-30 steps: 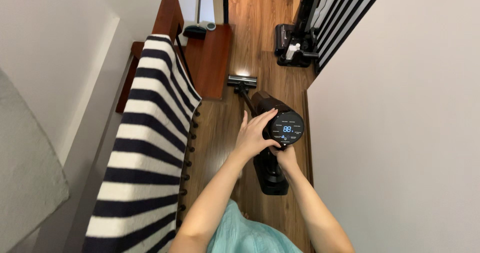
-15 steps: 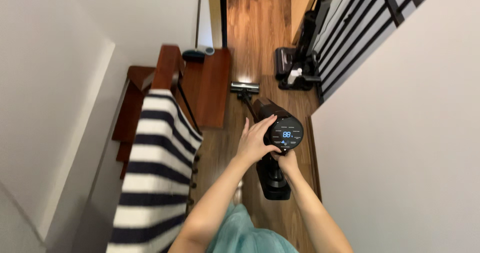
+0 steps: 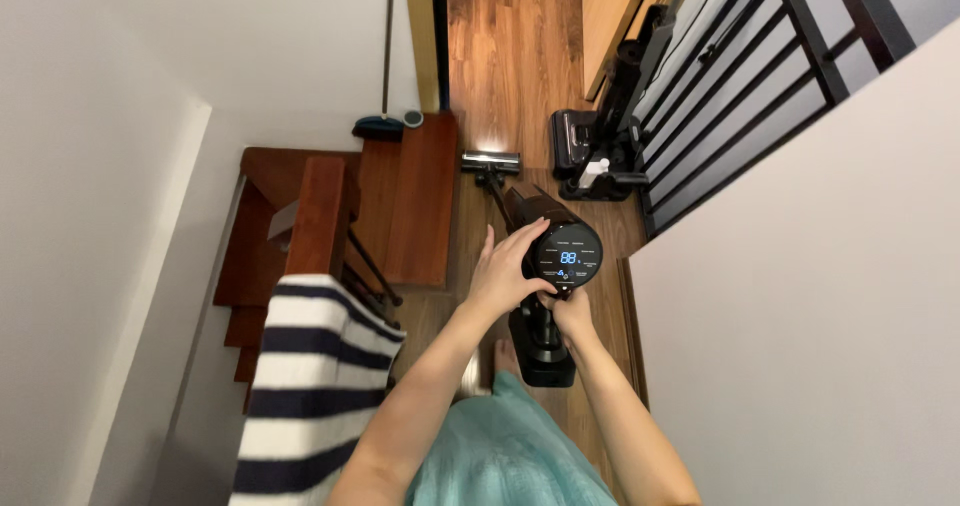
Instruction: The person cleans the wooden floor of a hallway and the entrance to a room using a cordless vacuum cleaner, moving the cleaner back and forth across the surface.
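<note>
I look down at a black stick vacuum (image 3: 548, 266) with a round lit display on top. My left hand (image 3: 503, 269) rests against the left side of its body, fingers spread over the casing. My right hand (image 3: 571, 312) is wrapped around the handle just below the display. The vacuum's wand runs forward to its floor head (image 3: 490, 162), which lies on the wooden floor at the top of the stairs. The battery block at the bottom of the handle hangs above my feet.
A navy and white striped cloth (image 3: 310, 386) hangs over the wooden banister (image 3: 318, 216) at the left, with stairs going down beyond. A second upright vacuum on its stand (image 3: 600, 151) stands by the black railing (image 3: 740, 76). A broom (image 3: 383, 116) leans in the corner. A white wall closes the right side.
The view has tilted up and forward, showing more of the stairs and hallway. My hands keep the same hold on the vacuum, which has shifted slightly forward.
</note>
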